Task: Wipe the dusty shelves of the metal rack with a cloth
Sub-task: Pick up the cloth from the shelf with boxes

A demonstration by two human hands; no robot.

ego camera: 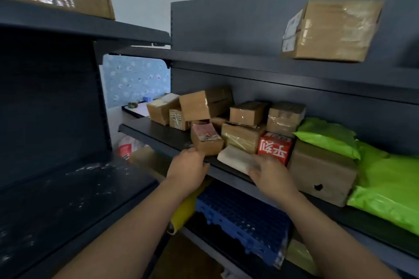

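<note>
The dark metal rack's middle shelf [158, 130] carries many parcels. My left hand [188, 171] is at the shelf's front edge, its fingertips touching the lower corner of a small cardboard box [207, 141]. My right hand [273, 178] lies on a pale, flat, folded piece that looks like a cloth [234, 158], thumb at its near edge and fingers over its right end. The cloth sits on the shelf front, between the small box and a red box [274, 147]. A second rack's shelf [79, 190] at the left is speckled with white dust.
Several taped cardboard boxes [204, 106] crowd the middle shelf, with green plastic mailers [385, 179] at the right. A large box [328, 29] stands on the upper shelf. Below lie a blue plastic grid [244, 219] and a yellow item [183, 210].
</note>
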